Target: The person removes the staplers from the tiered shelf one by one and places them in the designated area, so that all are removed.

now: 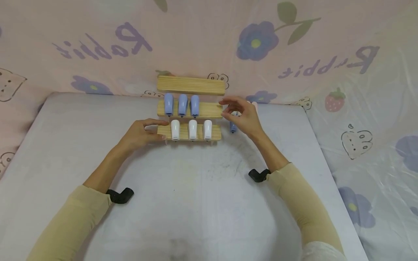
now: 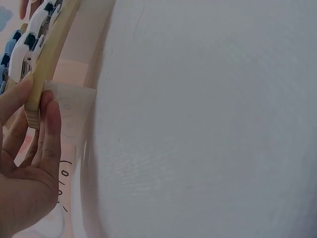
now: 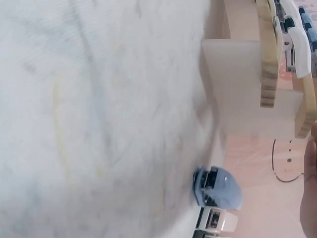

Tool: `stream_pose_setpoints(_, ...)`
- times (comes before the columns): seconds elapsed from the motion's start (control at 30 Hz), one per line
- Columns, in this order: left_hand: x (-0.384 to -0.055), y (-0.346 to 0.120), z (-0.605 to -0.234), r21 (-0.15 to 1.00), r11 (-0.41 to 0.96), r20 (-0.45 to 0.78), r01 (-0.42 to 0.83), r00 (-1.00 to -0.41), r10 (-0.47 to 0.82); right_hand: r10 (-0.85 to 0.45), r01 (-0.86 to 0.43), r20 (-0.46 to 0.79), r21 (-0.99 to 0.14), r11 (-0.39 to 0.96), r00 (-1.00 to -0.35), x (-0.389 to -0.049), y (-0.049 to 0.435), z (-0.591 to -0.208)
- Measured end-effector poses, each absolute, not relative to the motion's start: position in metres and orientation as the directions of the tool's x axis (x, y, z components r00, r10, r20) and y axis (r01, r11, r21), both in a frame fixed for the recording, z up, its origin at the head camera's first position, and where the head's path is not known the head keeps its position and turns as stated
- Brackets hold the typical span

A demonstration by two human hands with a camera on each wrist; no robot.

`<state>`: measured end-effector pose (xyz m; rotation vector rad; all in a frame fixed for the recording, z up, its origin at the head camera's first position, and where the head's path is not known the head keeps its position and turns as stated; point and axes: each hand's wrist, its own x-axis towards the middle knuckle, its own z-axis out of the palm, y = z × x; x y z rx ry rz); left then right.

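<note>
A three-tier rack with wooden shelf boards stands at the far side of the table. Its lowest board [image 1: 183, 136] bears three white mini staplers [image 1: 192, 129], its middle board [image 1: 210, 110] three blue mini staplers [image 1: 183, 104]. The top board [image 1: 191, 85] is bare. My left hand [image 1: 138, 135] pinches the left end of the lowest board, thumb on one face and fingers behind, as the left wrist view shows. My right hand [image 1: 243, 117] holds the middle board's right end between thumb and index finger. In the right wrist view that hand is mostly cut off.
Beside the rack, partly behind my right hand, are a blue mini stapler [image 3: 223, 188] and a white mini stapler [image 3: 218, 219]. Translucent side supports [image 3: 233, 74] carry the boards. A printed curtain [image 1: 196, 43] hangs close behind the rack.
</note>
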<state>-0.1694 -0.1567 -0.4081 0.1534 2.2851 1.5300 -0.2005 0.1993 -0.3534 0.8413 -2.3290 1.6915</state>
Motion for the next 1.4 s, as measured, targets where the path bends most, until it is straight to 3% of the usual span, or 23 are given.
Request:
stream_pose_setpoints(0.4, -0.171, -0.157, -0.411, 0.91, 0.397, -0.247, -0.117, -0.924, 0.294, -0.404, -0.537, 0.427, -0.817, 0.211, -0.809, -0.202, 0.178, -0.346)
stream_pose_setpoints(0.77, -0.172, -0.157, -0.41, 0.897, 0.424, -0.253, -0.121, -0.929, 0.271, -0.438, -0.462, 0.341, -0.863, 0.205, -0.832, -0.204, 0.159, -0.338)
stream_pose_setpoints(0.97, -0.172, -0.157, -0.411, 0.891, 0.441, -0.25, -0.112, -0.93, 0.269, -0.45, -0.411, 0.264, -0.871, 0.268, -0.853, -0.206, 0.15, -0.339)
stream_pose_setpoints(1.4, -0.17, -0.157, -0.409, 0.898, 0.43, -0.241, -0.093, -0.922, 0.304, -0.444, -0.437, 0.252, -0.813, 0.384, -0.86, -0.221, 0.141, -0.363)
